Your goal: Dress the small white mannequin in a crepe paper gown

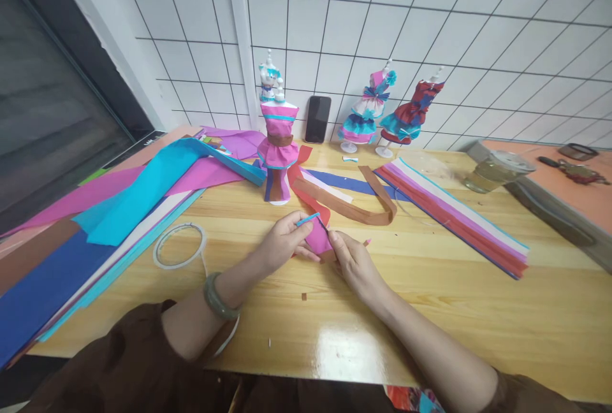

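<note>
Between the fingers of my left hand (280, 244) is a small pink crepe paper piece (317, 238) with a blue strip along its top edge. My right hand (356, 265) pinches its right side, where a dark edge and a bit of brown show. The piece is held above the wooden table (421, 336). Just beyond my hands stands a mini dress form (280, 126) in a pink top and ruffled skirt with a brown waistband. A red paper strip (315, 202) and a curled brown paper strip (347, 206) lie near its base.
A roll of white tape (155, 248) lies left of my arm. Long blue (148, 190) and pink crepe sheets pile up at left; a layered stack of coloured strips (459, 222) lies right. Along the wall stand a phone (318, 118) and other dressed forms (414, 110). A cup (497, 171) sits far right.
</note>
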Demonstrator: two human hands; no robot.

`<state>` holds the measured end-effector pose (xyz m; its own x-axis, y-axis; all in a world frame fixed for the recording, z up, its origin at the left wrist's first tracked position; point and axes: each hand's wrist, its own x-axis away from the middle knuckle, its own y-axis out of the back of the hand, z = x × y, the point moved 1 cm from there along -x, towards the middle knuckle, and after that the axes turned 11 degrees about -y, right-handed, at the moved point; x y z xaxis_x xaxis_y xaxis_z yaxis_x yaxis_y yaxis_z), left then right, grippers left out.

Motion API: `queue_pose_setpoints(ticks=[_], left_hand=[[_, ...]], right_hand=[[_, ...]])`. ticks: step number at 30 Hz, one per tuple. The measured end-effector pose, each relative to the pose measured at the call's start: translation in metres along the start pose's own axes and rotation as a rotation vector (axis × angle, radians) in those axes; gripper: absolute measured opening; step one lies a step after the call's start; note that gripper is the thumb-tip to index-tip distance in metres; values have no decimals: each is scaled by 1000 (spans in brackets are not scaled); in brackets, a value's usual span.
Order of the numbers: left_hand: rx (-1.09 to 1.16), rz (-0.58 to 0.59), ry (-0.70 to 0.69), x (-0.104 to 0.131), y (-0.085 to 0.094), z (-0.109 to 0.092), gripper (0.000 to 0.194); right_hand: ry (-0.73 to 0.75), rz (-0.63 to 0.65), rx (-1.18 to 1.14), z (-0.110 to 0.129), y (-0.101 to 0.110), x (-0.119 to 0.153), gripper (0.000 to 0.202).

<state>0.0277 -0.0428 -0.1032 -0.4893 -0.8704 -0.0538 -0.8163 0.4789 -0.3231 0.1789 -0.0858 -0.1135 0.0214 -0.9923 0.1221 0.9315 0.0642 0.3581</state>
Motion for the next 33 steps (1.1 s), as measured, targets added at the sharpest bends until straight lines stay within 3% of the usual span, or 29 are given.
queue_pose_setpoints(ticks=[14, 22, 33], left_hand=[[-19, -32, -15, -1, 2, 0, 35], [-62, 39, -10, 1, -2, 1, 35], [-82, 46, -2, 2, -5, 3, 38]], right_hand=[[2, 22, 14, -2, 0, 1, 43], [35, 8, 33, -1, 0, 1, 42], [19, 6, -2, -2, -1, -1, 43]])
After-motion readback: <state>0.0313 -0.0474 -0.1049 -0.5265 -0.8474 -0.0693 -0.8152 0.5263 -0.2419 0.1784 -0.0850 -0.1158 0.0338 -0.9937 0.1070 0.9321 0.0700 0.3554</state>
